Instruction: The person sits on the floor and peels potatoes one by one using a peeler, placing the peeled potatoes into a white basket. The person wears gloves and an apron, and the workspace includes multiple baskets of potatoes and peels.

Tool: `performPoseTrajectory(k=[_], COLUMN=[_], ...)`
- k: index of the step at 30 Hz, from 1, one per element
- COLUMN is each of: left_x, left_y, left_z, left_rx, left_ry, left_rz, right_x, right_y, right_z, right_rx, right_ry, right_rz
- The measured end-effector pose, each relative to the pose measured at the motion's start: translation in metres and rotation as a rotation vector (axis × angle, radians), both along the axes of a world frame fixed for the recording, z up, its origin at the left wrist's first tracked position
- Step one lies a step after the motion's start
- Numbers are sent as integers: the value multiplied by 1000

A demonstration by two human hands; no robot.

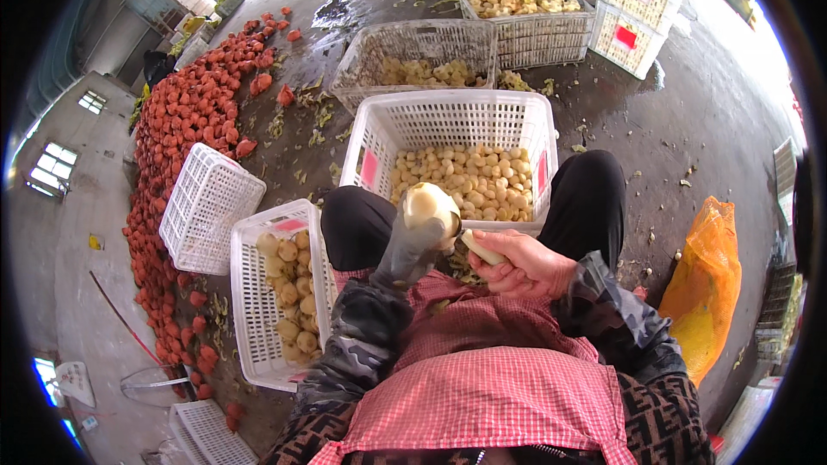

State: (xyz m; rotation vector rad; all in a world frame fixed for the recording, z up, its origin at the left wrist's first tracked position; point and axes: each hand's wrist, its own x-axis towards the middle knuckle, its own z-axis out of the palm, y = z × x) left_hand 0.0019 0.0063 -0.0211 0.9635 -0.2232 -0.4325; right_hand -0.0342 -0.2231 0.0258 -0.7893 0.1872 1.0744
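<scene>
My left hand (413, 252), in a grey glove, grips a pale, mostly peeled round vegetable (429, 204) above my lap. Just to its right, my bare right hand (517, 263) is closed around the pale handle of a small hand tool (483, 248). The tool's working end is hard to make out against the vegetable. Between my knees and beyond my hands stands a white plastic crate (452, 101) with many pale round vegetables (468, 177) in it. Left of my knee, another white crate (255, 329) holds yellowish-brown round vegetables (294, 290).
A dirty crate (413, 39) with peelings and a fuller crate (526, 39) stand farther off, beside stacked white crates (636, 19). Many red round items (194, 110) are heaped at left, near an upturned crate (210, 210). An orange mesh bag (704, 290) stands at right.
</scene>
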Motion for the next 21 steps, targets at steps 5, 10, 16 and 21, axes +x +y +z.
performPoseTrajectory(k=[5, 10, 16, 21], left_x=[-9, -3, 5, -1], left_y=[-3, -4, 4, -6], left_z=[-37, -45, -20, -10], left_rx=[-423, -288, -520, -230], left_ry=[345, 126, 396, 273], left_rz=[-41, 124, 26, 132], right_x=[-4, -5, 20, 5], right_y=[36, 40, 14, 10], right_z=[-29, -22, -10, -12], right_rx=[732, 528, -1035, -962], right_ry=[354, 186, -1356, -1466], right_rz=[-58, -172, -415, -242])
